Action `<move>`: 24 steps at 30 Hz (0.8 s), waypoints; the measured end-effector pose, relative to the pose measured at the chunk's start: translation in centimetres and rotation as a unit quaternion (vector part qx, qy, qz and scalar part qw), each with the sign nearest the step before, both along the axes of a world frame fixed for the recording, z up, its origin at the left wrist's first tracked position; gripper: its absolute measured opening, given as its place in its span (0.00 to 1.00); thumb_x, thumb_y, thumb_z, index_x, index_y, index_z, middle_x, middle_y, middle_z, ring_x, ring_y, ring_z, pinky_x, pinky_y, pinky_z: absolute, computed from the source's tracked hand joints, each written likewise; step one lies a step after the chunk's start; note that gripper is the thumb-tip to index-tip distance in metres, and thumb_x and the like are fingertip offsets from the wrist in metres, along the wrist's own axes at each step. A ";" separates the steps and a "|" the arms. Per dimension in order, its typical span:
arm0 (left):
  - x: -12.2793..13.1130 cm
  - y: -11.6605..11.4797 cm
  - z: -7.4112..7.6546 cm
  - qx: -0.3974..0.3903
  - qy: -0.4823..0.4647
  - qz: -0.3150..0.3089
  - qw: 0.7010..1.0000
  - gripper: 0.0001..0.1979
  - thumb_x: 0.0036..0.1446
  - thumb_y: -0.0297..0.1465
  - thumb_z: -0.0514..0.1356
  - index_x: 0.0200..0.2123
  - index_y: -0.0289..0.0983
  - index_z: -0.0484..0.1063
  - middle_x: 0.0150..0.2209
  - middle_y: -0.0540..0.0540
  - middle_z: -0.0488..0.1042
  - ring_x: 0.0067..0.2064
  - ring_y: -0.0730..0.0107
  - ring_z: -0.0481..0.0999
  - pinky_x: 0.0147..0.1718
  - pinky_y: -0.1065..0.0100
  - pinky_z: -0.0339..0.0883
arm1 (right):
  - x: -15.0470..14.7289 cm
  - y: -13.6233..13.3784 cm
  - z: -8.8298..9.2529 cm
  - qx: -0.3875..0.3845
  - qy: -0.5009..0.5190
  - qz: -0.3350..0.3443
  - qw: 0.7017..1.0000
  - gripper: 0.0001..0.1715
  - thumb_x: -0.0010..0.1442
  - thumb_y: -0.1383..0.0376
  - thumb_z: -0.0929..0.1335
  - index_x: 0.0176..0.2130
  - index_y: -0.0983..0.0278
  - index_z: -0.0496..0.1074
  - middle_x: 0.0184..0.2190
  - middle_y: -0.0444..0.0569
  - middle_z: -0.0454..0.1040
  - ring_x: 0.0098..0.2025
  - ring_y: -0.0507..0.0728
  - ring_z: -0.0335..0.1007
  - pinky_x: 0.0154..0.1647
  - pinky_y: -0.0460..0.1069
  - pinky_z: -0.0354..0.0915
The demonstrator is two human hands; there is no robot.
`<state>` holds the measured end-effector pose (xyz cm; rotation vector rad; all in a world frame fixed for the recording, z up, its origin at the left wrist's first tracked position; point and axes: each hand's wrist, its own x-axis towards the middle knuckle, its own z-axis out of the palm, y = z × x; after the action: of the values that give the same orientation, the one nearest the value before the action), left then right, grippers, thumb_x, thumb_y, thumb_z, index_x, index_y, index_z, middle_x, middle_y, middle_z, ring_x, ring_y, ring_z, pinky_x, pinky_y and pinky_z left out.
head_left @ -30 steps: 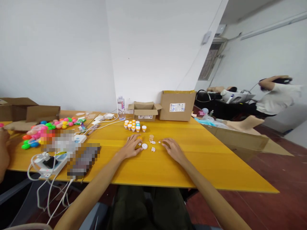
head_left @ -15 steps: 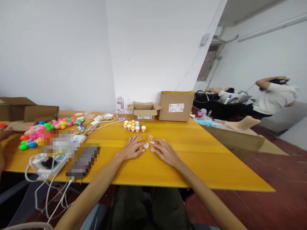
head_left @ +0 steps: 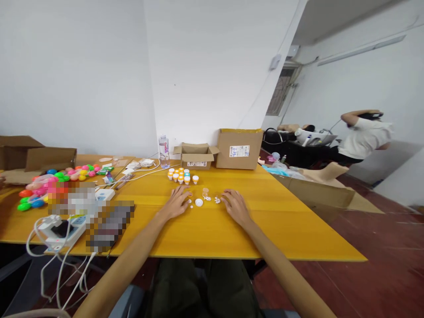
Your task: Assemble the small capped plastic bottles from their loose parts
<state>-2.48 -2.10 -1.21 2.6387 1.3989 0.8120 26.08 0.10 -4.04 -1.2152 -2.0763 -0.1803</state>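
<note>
Both my hands rest palm down on the yellow table [head_left: 291, 229]. My left hand [head_left: 177, 201] lies flat with fingers spread, just left of a white round cap [head_left: 198, 202]. My right hand [head_left: 235, 206] lies flat to the right of two small white patterned pieces [head_left: 212, 199]. A small clear cup [head_left: 205, 192] stands between the hands, a little farther away. Neither hand holds anything. Behind them stands a cluster of small orange and white capped bottles [head_left: 181, 175].
Two cardboard boxes [head_left: 238, 148] and a water bottle [head_left: 163, 150] stand at the table's far edge. Coloured plastic eggs [head_left: 59, 179], cables and a power strip [head_left: 62, 227] lie at the left. Another person [head_left: 362, 134] is at the far right by cluttered boxes.
My hands came together over the small pieces half a second ago, then moved apart again. The white cap and the patterned pieces now lie uncovered between them. The view has shifted slightly right.
</note>
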 end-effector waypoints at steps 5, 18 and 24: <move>0.0 0.1 0.0 0.008 -0.007 0.002 1.000 0.10 0.60 0.25 0.53 0.38 0.42 0.73 0.55 0.43 0.67 0.57 0.55 0.64 0.51 0.54 0.63 | 0.0 0.1 -0.2 0.005 0.007 0.000 1.000 0.14 0.65 0.63 0.61 0.41 0.56 0.76 0.44 0.53 0.75 0.47 0.63 0.71 0.46 0.59 0.69; 0.1 0.3 0.0 0.021 -0.018 0.017 0.999 0.09 0.59 0.24 0.54 0.35 0.41 0.73 0.50 0.43 0.69 0.52 0.57 0.67 0.49 0.56 0.63 | -6.5 -2.5 2.4 -0.044 -0.061 0.109 0.991 0.12 0.65 0.64 0.65 0.47 0.58 0.73 0.51 0.53 0.72 0.51 0.61 0.67 0.50 0.57 0.65; 0.0 1.2 -0.2 0.073 -0.048 0.028 0.996 0.09 0.59 0.24 0.55 0.35 0.40 0.73 0.46 0.43 0.71 0.49 0.59 0.70 0.49 0.58 0.65 | -8.8 -2.3 3.5 -0.066 -0.081 0.085 0.991 0.11 0.64 0.67 0.65 0.46 0.61 0.74 0.49 0.53 0.74 0.52 0.60 0.65 0.49 0.54 0.62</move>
<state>-2.51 -0.95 -1.40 2.6346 1.4476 1.0721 17.28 -2.21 -0.49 -1.1244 -2.3528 -0.0648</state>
